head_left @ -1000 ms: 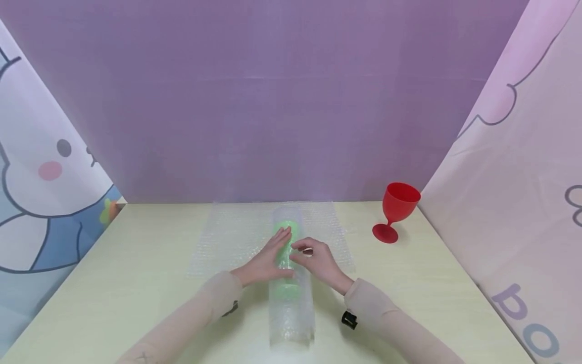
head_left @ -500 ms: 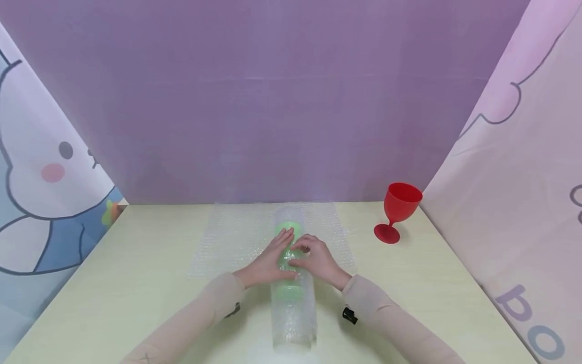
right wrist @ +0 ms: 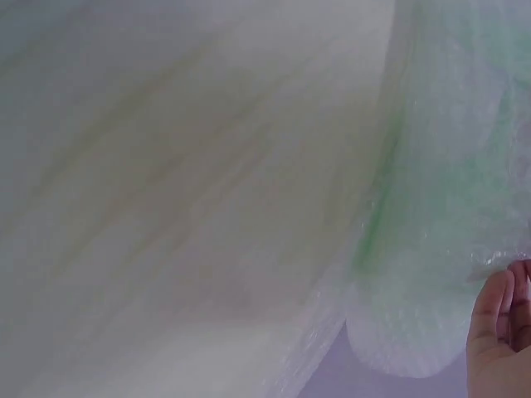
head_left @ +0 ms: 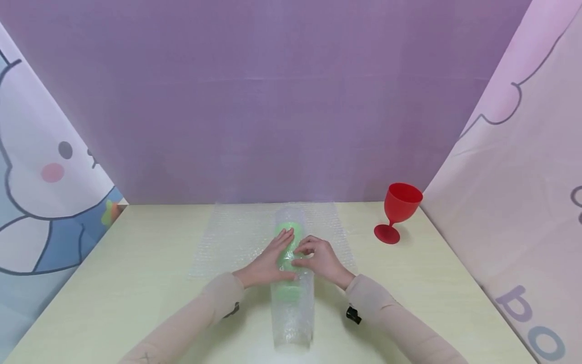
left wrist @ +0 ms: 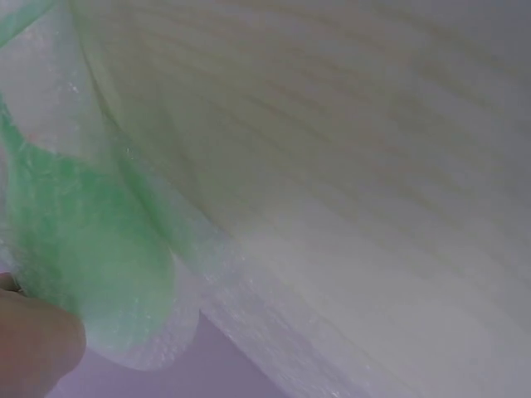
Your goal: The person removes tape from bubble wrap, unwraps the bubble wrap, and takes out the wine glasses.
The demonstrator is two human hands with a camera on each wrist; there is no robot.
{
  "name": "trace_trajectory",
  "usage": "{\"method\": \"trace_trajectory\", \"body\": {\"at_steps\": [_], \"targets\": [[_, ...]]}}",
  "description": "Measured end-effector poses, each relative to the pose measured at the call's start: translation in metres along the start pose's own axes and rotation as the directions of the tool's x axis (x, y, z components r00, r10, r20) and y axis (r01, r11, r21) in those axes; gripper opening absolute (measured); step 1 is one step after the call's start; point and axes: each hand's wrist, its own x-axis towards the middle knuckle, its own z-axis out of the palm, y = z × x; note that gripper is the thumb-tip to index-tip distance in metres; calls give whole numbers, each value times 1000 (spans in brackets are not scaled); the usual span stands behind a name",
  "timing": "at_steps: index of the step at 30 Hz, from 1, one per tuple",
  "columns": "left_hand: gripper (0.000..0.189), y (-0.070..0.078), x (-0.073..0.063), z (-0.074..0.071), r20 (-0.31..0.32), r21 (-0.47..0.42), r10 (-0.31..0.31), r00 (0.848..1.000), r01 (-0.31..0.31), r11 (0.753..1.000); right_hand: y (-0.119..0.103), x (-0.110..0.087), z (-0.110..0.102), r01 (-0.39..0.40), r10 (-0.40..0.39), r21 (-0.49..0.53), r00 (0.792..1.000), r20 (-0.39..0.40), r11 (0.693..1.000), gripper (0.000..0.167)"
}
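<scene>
Bubble wrap point(head_left: 293, 321) is rolled around a green goblet point(head_left: 287, 292) lying lengthwise in the middle of the table. Its green bowl point(left wrist: 91, 245) and narrow stem show through the clear layers in the left wrist view. My left hand point(head_left: 269, 262) rests on the roll from the left, fingers straight and thumb spread apart. From the right, my right hand point(head_left: 324, 260) pinches the wrap on top of the roll with thumb and curled fingers. In the right wrist view those fingers point(right wrist: 491, 311) meet a crease in the plastic.
A flat stretch of the bubble wrap point(head_left: 234, 237) spreads behind the roll to the table's back edge. At the back right stands a red goblet point(head_left: 401, 203). A purple panel point(head_left: 291, 101) closes off the back, and printed cloths flank both sides of the pale table point(head_left: 136, 283).
My right hand closes in on the roll, then shifts very slightly right again with its fingers at the wrap. The left hand stays almost in place.
</scene>
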Motion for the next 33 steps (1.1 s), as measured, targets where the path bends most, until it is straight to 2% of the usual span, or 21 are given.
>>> {"method": "trace_trajectory", "body": {"at_steps": [10,17,26,33], "targets": [[103,0,0,-2,-5,2,17,1000,-17,1000,5,1,-4,4,-7,97,999,35,995,17],[104,-2,1,-1,5,-11,2,1000,-2,1000,7,1,-5,43,-46,84,998,32,996,14],[104,-6,3,3,-17,11,14,1000,-14,1000,10,-1,-3,136,-137,70,991,5,988,11],[106,-5,1,4,-10,-25,-25,1000,24,999,13,-1,0,136,-137,52,991,7,989,7]]}}
